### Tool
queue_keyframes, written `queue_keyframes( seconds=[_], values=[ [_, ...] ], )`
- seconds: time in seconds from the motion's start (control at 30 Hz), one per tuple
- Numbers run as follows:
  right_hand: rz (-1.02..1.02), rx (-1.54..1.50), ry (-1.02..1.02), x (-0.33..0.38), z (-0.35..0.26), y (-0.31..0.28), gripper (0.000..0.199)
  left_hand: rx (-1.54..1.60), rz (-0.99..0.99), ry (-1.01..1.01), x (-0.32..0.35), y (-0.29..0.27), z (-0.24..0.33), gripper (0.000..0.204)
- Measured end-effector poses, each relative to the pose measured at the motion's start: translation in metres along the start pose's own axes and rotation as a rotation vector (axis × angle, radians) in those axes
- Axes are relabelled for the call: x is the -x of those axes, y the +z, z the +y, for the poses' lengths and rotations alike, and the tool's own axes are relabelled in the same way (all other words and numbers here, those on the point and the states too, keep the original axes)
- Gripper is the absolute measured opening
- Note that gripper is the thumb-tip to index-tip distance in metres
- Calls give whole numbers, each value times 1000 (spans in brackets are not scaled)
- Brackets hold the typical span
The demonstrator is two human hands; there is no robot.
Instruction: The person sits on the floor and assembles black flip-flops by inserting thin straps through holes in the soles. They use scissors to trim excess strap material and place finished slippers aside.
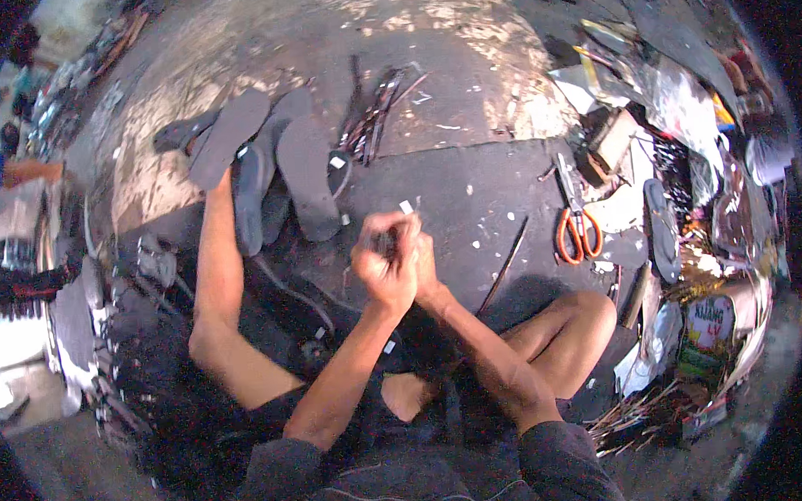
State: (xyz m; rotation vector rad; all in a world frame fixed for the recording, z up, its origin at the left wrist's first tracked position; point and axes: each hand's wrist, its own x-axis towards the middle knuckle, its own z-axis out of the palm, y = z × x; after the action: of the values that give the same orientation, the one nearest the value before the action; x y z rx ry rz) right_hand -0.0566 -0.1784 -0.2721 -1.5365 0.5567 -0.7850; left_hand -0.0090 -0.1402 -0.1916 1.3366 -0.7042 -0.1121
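Observation:
My left hand (384, 268) and my right hand (426, 260) are pressed together above the dark mat, in front of my body. The left hand's fingers are curled and smeared by motion. A small dark patch shows inside the curl, too blurred to name. Most of the right hand's fingers are hidden behind the left, and both hands look closed. Just beyond them on the left lie several flat grey sandal soles (307, 178), one of them (232, 140) over my outstretched leg's foot. A small white piece (406, 207) shows by the fingertips.
Orange-handled scissors (579, 234) lie on the mat (461, 179) to the right, near a thin dark strip (508, 261). Beyond the soles is a bundle of dark strips (380, 115). A dark sandal (661, 230), plastic bags (684, 113) and scraps crowd the right side.

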Motion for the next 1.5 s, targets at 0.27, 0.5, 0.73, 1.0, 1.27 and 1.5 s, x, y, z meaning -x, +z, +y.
queue_keyframes(
  seconds=[0.27,0.5,0.73,1.0,1.27,1.5],
  values=[
    [-360,610,-168,4,-10,-55,84,63,3,-223,-26,5,-23,22],
    [150,1405,359,4,-66,-327,44,821,-392,-810,-87,-78,35,43],
    [-209,1239,615,-10,-65,-334,48,676,-558,-806,-57,-53,73,39],
    [64,291,284,33,-152,-206,35,400,-797,-795,-67,-24,106,41],
    [-110,601,236,30,-210,-224,60,-28,-1103,-595,-89,82,106,31],
    [-13,730,225,22,-212,-272,69,-204,-1260,-432,-80,152,116,30]
  ],
)
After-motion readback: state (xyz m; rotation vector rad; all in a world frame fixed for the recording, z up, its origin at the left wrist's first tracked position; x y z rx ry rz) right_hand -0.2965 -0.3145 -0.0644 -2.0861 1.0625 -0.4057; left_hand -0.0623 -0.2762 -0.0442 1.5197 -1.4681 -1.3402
